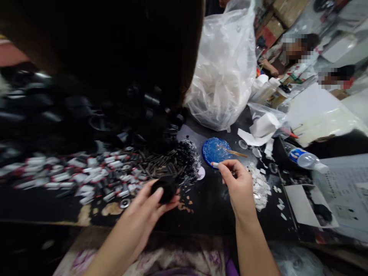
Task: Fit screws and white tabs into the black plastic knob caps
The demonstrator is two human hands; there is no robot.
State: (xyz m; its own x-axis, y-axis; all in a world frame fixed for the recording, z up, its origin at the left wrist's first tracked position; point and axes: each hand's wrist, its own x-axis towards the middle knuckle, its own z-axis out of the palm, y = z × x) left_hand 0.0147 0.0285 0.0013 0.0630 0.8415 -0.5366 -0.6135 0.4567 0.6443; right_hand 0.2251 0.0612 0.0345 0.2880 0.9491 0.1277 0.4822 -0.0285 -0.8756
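Observation:
My left hand [152,205] is wrapped round a round black part [166,189] that looks like a cap or cup, just above the front of the black table. Between thumb and fingertips, my right hand [237,180] pinches a small white cylinder with a reddish end [214,165]. That cylinder is at the lower edge of a blue round lid [211,151] smeared with a whitish, glossy substance. A thin wooden stick [238,153] rests across the lid's right side. Left of my left hand spreads a heap of similar white and grey cylinders with red ends [86,172].
Dark thin strips [163,163] and black bits lie mid-table. Black parts [80,107] pile up at the left. Behind the lid stands a clear plastic bag [221,69]. At right are silvery discs [260,188], a water bottle [307,159] and a white box [301,207]. Two people sit beyond.

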